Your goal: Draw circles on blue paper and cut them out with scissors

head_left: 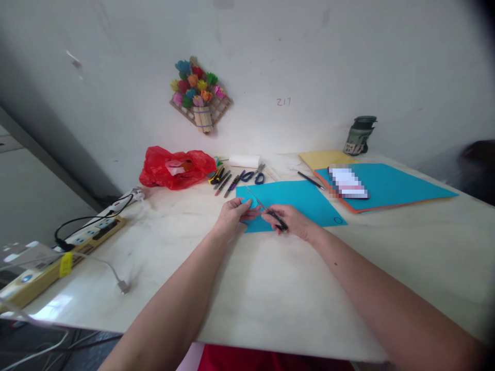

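While my left hand pinches a blue piece, my right hand grips scissors; circle at sheet's near-right corner uncut.

a bunch of colourful artificial flowers hung on the wall, and a handwritten number stood to its right. below, a crumpled red plastic bag sat on the counter, with a white roll to its right. a green bottle stood near the wall at the right, behind a phone lying flat. a power strip ran along the left, near the loose end of a white cable. a dark shape at the far right was too blurred to name with confidence.
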Action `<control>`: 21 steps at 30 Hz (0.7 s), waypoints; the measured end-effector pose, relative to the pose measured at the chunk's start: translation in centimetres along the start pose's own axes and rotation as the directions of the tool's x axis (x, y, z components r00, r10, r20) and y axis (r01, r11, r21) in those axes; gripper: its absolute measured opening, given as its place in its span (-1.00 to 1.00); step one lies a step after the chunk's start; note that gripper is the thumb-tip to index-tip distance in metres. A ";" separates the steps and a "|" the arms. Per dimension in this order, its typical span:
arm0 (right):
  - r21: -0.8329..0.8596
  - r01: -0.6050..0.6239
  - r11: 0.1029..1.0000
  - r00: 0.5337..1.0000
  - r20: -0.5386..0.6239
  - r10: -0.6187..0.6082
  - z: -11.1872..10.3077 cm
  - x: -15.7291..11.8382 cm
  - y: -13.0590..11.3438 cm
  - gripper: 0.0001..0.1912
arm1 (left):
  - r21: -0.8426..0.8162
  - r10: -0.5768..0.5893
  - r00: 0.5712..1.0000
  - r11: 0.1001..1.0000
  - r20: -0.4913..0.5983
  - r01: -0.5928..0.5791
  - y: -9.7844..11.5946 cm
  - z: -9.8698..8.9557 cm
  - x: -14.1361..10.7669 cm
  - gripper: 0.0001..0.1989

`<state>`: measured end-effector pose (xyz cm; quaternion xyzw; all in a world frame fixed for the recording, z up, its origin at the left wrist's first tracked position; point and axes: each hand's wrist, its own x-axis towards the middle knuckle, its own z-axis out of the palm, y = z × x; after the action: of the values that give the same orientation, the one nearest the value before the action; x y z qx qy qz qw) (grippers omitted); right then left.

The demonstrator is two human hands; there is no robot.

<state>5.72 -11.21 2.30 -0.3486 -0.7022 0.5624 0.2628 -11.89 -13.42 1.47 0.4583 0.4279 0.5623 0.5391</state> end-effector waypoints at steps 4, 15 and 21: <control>0.017 -0.007 1.000 1.000 -0.002 0.007 0.0 0.0 -0.1 -0.58 | 0.015 0.003 1.000 1.000 -0.014 -0.003 -0.1 0.0 0.0 -0.74; 0.013 0.014 1.000 1.000 0.007 -0.014 0.0 0.3 0.4 -0.62 | 0.013 -0.016 0.999 1.000 -0.042 0.017 0.3 0.2 -0.2 -0.74; -0.003 0.005 1.000 1.000 0.005 -0.005 0.0 0.1 0.0 -0.63 | 0.006 -0.015 0.999 1.000 -0.047 0.016 0.2 0.2 -0.1 -0.73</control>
<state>5.62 -11.15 2.25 -0.3459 -0.7047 0.5615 0.2617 -11.79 -13.55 1.68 0.4433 0.4457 0.5675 0.5318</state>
